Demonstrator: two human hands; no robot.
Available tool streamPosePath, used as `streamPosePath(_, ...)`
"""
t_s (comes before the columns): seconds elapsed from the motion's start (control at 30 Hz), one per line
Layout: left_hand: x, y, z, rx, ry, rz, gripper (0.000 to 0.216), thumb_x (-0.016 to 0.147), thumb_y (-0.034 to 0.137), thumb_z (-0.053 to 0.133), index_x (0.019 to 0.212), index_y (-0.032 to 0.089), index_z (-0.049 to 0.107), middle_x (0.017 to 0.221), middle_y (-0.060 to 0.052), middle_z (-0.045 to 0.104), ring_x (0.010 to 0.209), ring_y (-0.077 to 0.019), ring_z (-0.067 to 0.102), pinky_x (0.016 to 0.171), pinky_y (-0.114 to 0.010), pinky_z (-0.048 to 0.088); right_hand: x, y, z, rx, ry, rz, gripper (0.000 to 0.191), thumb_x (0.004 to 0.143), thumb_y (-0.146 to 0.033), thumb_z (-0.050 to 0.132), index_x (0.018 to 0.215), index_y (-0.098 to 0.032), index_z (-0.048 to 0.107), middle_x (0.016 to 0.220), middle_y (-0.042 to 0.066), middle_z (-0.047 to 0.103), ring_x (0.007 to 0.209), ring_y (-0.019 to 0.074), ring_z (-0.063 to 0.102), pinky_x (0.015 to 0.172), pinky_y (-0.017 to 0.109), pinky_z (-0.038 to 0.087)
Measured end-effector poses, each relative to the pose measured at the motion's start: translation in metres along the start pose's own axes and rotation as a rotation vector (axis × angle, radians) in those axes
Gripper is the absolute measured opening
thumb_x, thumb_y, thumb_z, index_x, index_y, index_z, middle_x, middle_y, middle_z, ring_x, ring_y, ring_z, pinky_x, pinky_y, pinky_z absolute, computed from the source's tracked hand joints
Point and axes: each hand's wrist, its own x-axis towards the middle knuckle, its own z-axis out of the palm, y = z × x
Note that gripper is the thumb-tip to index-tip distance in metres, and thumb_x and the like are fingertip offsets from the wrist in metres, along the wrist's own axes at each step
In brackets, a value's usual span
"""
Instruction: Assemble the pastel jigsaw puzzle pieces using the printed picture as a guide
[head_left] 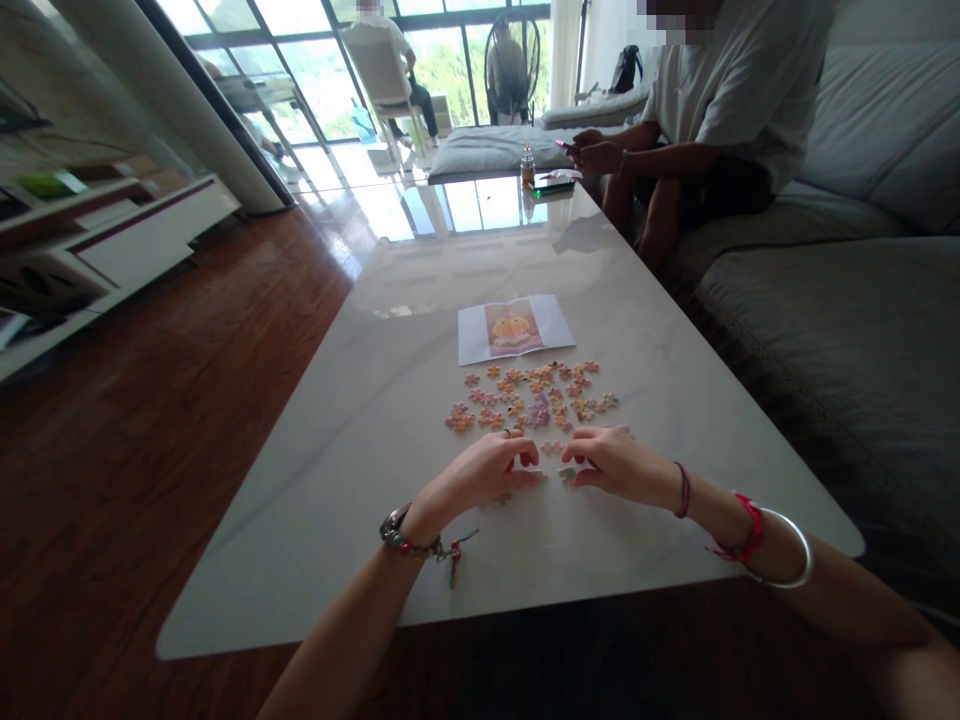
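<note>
Loose jigsaw puzzle pieces (538, 410) in pink, orange, yellow and purple lie spread on the white marble-look table (337, 480), just beyond my hands. My left hand (495, 465) is low over the tabletop with curled fingers, thumb and fingertips around a pale puzzle piece (538, 477) that is mostly hidden. Facing it, my right hand (615, 462) has thumb and index finger at a white and green puzzle piece (566, 474). A few pink pieces (553, 448) lie between the hands, and others are partly covered by them.
Behind the pieces lies a creased paper sheet (517, 328) with a printed orange and pink picture. A small bottle (527, 168) and a dark phone-like object (553, 187) stand at the far end. A person (720, 110) sits on the grey sofa (847, 300) at the right, holding a phone.
</note>
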Motion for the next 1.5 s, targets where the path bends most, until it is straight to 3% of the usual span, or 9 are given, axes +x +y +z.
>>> streamPosePath(0.6, 0.001, -0.004, -0.001, -0.020, 0.010, 0.028, 0.014, 0.073, 0.031, 0.056, 0.078, 0.018, 0.059, 0.064, 0.002, 0.052, 0.054, -0.0068, 0.045, 0.052, -0.017, 0.034, 0.004, 0.005, 0.009, 0.007, 0.024, -0.007, 0.008, 0.068, -0.016, 0.063, 0.075, -0.015, 0.062, 0.073, 0.002, 0.054, 0.062, 0.0099, 0.050, 0.059, 0.020, 0.039)
streamPosePath(0.77, 0.001, -0.004, -0.006, -0.054, 0.092, 0.007, 0.012, 0.075, 0.028, 0.053, 0.077, 0.017, 0.058, 0.068, 0.001, 0.054, 0.057, -0.0069, 0.047, 0.054, -0.017, 0.036, 0.002, 0.017, -0.016, 0.100, 0.152, 0.007, 0.009, 0.070, -0.016, 0.060, 0.079, -0.016, 0.062, 0.071, 0.001, 0.056, 0.059, 0.0081, 0.051, 0.057, 0.019, 0.041)
streamPosePath(0.93, 0.000, -0.005, -0.010, -0.044, 0.155, 0.001, 0.015, 0.078, 0.029, 0.048, 0.076, 0.017, 0.057, 0.071, 0.000, 0.056, 0.058, -0.0069, 0.047, 0.057, -0.018, 0.036, -0.008, 0.044, -0.049, 0.012, 0.271, 0.100, 0.011, 0.072, -0.022, 0.057, 0.079, -0.017, 0.063, 0.068, 0.001, 0.056, 0.055, 0.0085, 0.050, 0.055, 0.020, 0.040)
streamPosePath(1.2, 0.000, -0.006, -0.011, -0.013, 0.183, 0.010, 0.017, 0.079, 0.029, 0.046, 0.075, 0.018, 0.057, 0.071, 0.000, 0.056, 0.060, -0.0076, 0.046, 0.059, -0.020, 0.036, -0.014, 0.062, -0.057, -0.006, 0.048, 0.095, 0.011, 0.065, -0.018, 0.061, 0.076, -0.016, 0.064, 0.067, 0.000, 0.057, 0.054, 0.0076, 0.049, 0.051, 0.018, 0.039)
streamPosePath(1.4, 0.001, -0.013, -0.007, -0.033, 0.218, -0.001, 0.016, 0.078, 0.029, 0.047, 0.074, 0.017, 0.057, 0.070, 0.000, 0.056, 0.058, -0.0074, 0.045, 0.057, -0.019, 0.036, -0.012, 0.068, -0.051, -0.021, 0.049, 0.121, 0.015, 0.063, -0.020, 0.064, 0.077, -0.015, 0.064, 0.069, 0.001, 0.058, 0.057, 0.0088, 0.051, 0.055, 0.019, 0.040)
streamPosePath(1.5, 0.006, -0.016, -0.007, -0.055, 0.251, -0.032, 0.017, 0.078, 0.029, 0.047, 0.073, 0.016, 0.057, 0.067, 0.001, 0.055, 0.056, -0.0071, 0.045, 0.055, -0.018, 0.036, -0.001, 0.062, -0.054, 0.068, 0.116, 0.132, 0.018, 0.070, -0.028, 0.058, 0.078, -0.014, 0.064, 0.068, 0.003, 0.060, 0.057, 0.0094, 0.052, 0.054, 0.019, 0.040)
